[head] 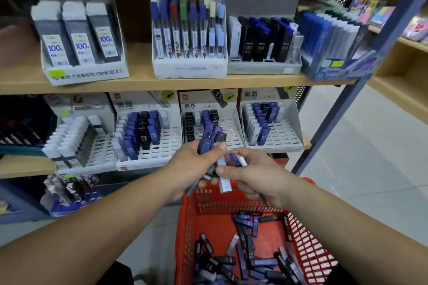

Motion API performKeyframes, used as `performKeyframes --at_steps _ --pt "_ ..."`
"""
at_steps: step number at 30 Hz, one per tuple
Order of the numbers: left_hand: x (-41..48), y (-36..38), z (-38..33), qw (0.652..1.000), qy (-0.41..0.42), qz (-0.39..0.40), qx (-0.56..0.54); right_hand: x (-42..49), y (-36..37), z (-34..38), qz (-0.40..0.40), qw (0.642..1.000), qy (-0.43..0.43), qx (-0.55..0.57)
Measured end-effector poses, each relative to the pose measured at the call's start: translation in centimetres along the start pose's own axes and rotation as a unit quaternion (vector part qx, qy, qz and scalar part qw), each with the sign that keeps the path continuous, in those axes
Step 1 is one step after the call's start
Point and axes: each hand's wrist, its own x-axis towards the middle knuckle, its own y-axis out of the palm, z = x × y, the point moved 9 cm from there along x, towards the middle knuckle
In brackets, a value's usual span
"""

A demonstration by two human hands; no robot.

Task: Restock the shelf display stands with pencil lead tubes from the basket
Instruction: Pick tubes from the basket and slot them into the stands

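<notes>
Sorting stock, my left hand (pixel 194 164) gripped a bunch of lead tubes (pixel 209 139); my right hand (pixel 252 176) pinched a white tube (pixel 225 184). Next, I judged, it needed a free slot in the display stand (pixel 231 135) just beyond both hands.

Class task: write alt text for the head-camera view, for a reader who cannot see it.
The left hand grips a bunch of blue and black lead tubes while the right hand pinches a pale tube, above a red basket of loose tubes. Behind, shelves hold partly filled display stands.
</notes>
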Motion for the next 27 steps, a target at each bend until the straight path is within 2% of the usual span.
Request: performKeyframes --at_steps 3,9,11,15,18,20,22,25,27 --pt "0.9 -0.2 0.1 1.0 -0.009 0.011 0.005 0.5 -1.1 0.5 0.016 0.999 -0.017 -0.029" --pt "1.7 1.4 0.6 0.997 -0.025 0.075 0.006 -0.1 -3.6 0.2 0.097 0.992 0.02 -0.078" --pt "1.7 1.8 1.0 0.995 -0.035 0.088 0.01 0.0 -4.5 0.1 0.067 0.996 0.018 -0.062" --pt "1.8 1.8 1.2 0.997 -0.031 0.073 -0.016 0.3 -7.3 -0.4 -0.046 0.996 0.03 0.07" --pt "2.0 1.7 0.8 0.999 -0.004 0.046 -0.023 -0.6 -7.3 -0.6 -0.022 0.995 0.06 0.081" --pt "2.0 1.8 0.5 0.999 0.004 0.036 -0.034 -0.9 -6.8 -0.2 0.009 0.997 0.051 0.058" --pt "1.8 1.6 0.4 0.999 0.007 0.032 -0.041 -0.8 -6.9 0.2 -0.004 0.999 0.03 0.044" --pt "1.3 1.0 0.7 0.999 0.001 0.028 -0.037 -0.5 -7.3 1.3 -0.087 0.994 -0.009 0.063" --pt "0.6 0.5 0.8 0.999 -0.005 0.028 -0.025 -0.4 -7.6 2.4 -0.173 0.984 -0.041 0.028"
